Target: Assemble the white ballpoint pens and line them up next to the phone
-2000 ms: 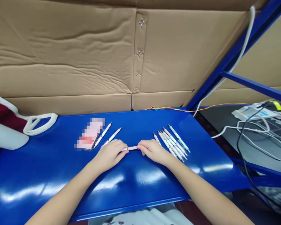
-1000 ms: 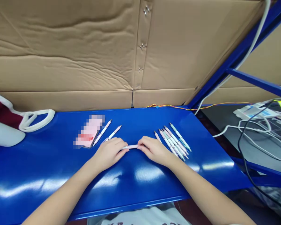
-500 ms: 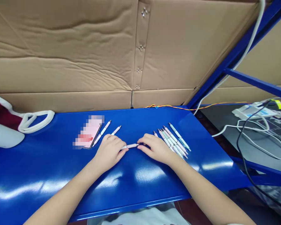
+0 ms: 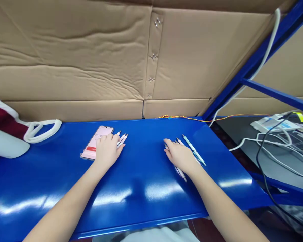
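Observation:
My left hand (image 4: 106, 150) lies palm down on the blue shelf (image 4: 141, 181), fingers stretched over three white-and-pink pens (image 4: 123, 137) whose tips stick out past my fingertips. A phone with a red band on its screen (image 4: 94, 146) lies just left of that hand. My right hand (image 4: 179, 155) rests flat on a pile of several white, pink and teal pens (image 4: 195, 153), fingers extended and covering most of them. Neither hand is lifting anything.
A cardboard wall (image 4: 91, 60) closes the back of the shelf. A white bag with a looped handle (image 4: 41, 129) sits at far left. Blue frame bars (image 4: 267, 89), a white cable (image 4: 262, 53) and tangled cables with a power strip (image 4: 275, 125) lie to the right.
The pen held between both hands is gone from the middle. My left hand moved left to the pens by the phone; my right hand moved right onto the pen pile.

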`<state>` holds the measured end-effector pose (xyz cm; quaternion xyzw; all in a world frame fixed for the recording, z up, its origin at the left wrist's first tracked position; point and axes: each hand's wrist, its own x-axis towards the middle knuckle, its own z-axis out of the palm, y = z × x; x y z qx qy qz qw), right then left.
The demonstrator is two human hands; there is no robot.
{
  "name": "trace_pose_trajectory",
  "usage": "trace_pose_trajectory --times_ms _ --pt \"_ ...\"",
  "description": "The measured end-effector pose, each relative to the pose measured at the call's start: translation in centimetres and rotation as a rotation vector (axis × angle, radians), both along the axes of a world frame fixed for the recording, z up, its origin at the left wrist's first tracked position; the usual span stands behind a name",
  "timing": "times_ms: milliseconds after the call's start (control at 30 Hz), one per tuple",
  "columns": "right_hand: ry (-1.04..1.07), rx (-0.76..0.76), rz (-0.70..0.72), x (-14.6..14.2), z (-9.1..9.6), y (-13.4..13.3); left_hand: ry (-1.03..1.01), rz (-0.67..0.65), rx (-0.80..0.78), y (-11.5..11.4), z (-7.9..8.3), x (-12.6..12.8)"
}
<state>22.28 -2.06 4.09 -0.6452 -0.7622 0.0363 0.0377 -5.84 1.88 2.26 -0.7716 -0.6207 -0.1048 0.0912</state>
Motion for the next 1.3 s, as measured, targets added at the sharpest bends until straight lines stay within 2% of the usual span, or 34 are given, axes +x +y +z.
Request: trace_pose_trajectory --times_ms 100,233,300,400,467,533,700,800,1167,1300 --pt "0.339 -0.025 -0.004 -0.4 0.0 0.0 -0.089 -0.041 0.021 -0.6 0.3 0.4" --pt "1.091 -0.242 -0.061 -1.9 -0.3 -0.3 -0.286 -0.263 0.034 -2.3 1.0 1.6" --pt "1.37 -0.376 -0.088 -3.0 -0.7 -0.6 -0.384 -0.44 -0.085 -3.1 1.1 2.1" --pt "1.53 -0.531 -0.118 -4.6 -1.4 -1.2 -0.49 -0.561 -0.27 -4.0 0.8 2.8" --pt "1.531 -0.562 -0.097 -5.0 -1.7 -1.4 -0.503 -0.561 -0.296 -4.3 0.4 3.0" --pt "1.446 -0.522 -0.047 -5.0 -1.8 -1.4 -0.457 -0.569 -0.255 -4.5 0.0 3.1" --pt "0.976 -0.301 0.108 -4.1 -1.0 -1.4 -0.29 -0.658 0.004 -4.6 0.1 3.1" --pt "0.86 -0.23 0.165 -4.0 -0.9 -1.4 -0.287 -0.686 0.097 -4.8 0.2 3.1" --pt "0.709 -0.026 0.206 -4.8 -2.6 -1.5 -0.375 -0.692 0.033 -4.8 -0.3 3.1" --pt "0.674 -0.022 0.239 -4.7 -2.6 -1.5 -0.338 -0.69 -0.016 -4.6 0.0 2.8"
